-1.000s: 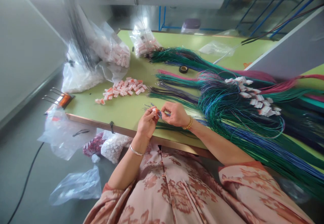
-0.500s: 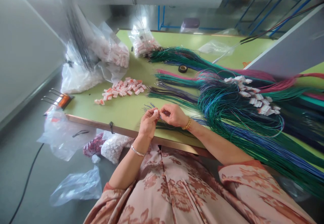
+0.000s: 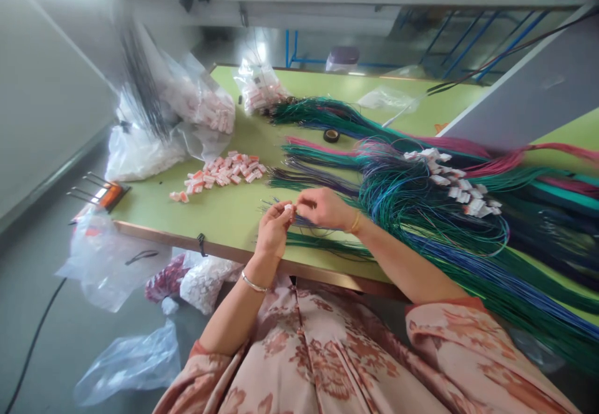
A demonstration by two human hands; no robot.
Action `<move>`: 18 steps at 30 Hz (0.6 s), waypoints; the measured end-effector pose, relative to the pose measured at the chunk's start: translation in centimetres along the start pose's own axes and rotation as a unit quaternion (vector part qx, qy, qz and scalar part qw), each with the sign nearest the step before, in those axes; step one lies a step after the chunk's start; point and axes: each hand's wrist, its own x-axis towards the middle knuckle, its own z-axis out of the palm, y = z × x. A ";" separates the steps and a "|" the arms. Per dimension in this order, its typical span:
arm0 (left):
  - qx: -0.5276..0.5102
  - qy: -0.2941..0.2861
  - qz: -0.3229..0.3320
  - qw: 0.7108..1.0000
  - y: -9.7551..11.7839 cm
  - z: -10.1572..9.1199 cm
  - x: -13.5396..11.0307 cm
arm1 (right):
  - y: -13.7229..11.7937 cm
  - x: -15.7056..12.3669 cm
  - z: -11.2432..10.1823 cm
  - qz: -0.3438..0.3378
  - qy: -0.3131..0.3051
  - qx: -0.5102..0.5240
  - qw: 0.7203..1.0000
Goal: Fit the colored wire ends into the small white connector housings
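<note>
Left hand: thumb and fingers clamped on the small plug.
Right hand: fingertips drawn together just beside the plug; whether they pinch a wire is too small to tell.
Plug: between the hands, over the table near its front edge; probably light, stiff and easily dropped, best pinched by its sides, leaving the right-hand end free.
Wires: thin, likely limp and springy, best taken near their tips; strands run beneath the right hand and could snag.
Loose plugs: heaped beyond the left hand, clear of the wires.
Tape roll: farther back, between wire bunches.
</note>
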 end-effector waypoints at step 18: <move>-0.035 -0.012 -0.032 0.999 -0.5 -1.4 1.0 | 9.4 8.5 -2.1 0.193 -0.065 -0.274 0.940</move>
